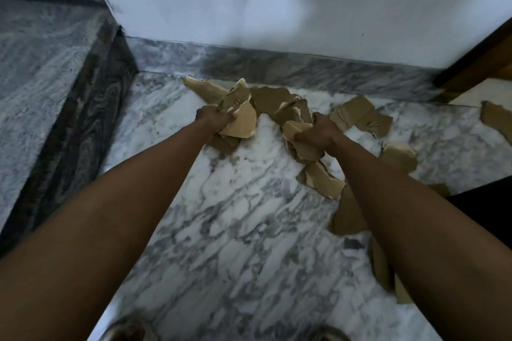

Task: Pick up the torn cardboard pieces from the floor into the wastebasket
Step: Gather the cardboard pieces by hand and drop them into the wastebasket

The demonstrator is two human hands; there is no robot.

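Torn brown cardboard pieces lie scattered on the marble floor along the far wall. My left hand is closed around a bunch of cardboard pieces that stick up from the fist. My right hand grips another bunch of cardboard pieces just right of it. Loose pieces remain on the floor: a flat one behind my right hand, one under my right forearm, and several more on the right. No wastebasket is in view.
A grey granite step rises on the left. A grey skirting runs under the white wall ahead. A wooden door frame stands at the right. Something black sits at the right edge. My feet show at the bottom edge.
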